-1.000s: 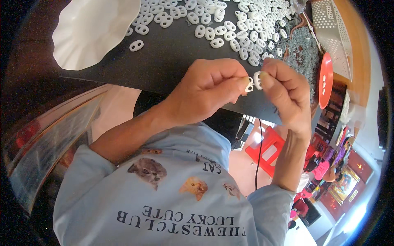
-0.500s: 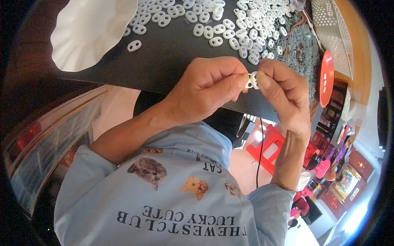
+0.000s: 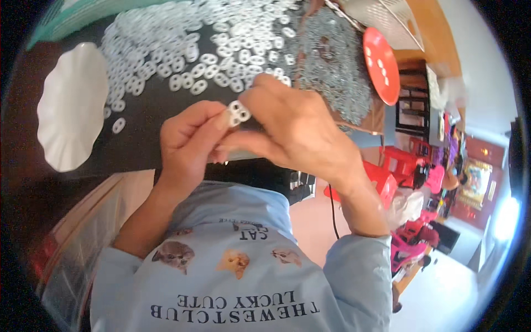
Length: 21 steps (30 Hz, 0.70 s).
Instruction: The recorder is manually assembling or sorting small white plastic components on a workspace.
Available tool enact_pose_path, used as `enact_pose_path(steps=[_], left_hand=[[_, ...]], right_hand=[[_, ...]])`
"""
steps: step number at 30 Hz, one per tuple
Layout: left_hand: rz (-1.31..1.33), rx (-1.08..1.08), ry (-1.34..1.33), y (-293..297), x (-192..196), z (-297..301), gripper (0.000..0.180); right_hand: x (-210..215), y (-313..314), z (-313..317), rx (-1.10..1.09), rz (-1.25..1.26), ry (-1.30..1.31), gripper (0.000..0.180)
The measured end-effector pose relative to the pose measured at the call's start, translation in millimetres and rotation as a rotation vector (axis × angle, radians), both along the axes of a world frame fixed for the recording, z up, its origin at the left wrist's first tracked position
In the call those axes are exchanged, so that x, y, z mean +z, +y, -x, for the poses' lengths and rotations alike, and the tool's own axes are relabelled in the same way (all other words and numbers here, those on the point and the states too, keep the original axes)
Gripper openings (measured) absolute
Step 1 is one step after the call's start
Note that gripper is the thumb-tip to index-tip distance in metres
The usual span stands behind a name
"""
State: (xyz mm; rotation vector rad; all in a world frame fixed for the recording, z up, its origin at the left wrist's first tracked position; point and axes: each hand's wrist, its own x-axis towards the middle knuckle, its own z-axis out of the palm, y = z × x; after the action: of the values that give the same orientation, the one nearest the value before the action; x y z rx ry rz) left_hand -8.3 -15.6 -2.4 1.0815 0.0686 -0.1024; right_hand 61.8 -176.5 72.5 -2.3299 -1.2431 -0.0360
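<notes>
My left hand is closed in a pinch on a pair of small white two-hole oval pieces, which lie against each other and show several holes. My right hand is around them with fingers apart: its forefinger is close beside the pair, and its thumb stretches below toward my left fingers. Whether the right fingertips touch the pieces is hard to see. Just beyond both hands, a big spread of the same white oval pieces covers the dark tabletop. A single oval piece lies apart on the left.
A white scalloped dish stands at the left. To the right are a heap of small grey metallic-looking parts and a red plate with a few white pieces. A pale perforated basket and green mesh sit farther back. Red stools stand beyond the table.
My right thumb has come off the pieces and spread away from the forefinger, while my left hand keeps its pinch. The view has shifted, showing more of the pile and the green mesh.
</notes>
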Motion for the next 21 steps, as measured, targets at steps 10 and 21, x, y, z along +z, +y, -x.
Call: enact_pose_path(steps=[10,21], left_hand=[[0.0,0.037,0.044,3,7,-2,0.018],[0.028,-0.17,0.019,5,10,-6,0.015]], right_hand=[[3,-3,8,0.08,-0.011,-0.07,0.025],[-12,-14,12,0.0,-0.052,0.074,0.027]])
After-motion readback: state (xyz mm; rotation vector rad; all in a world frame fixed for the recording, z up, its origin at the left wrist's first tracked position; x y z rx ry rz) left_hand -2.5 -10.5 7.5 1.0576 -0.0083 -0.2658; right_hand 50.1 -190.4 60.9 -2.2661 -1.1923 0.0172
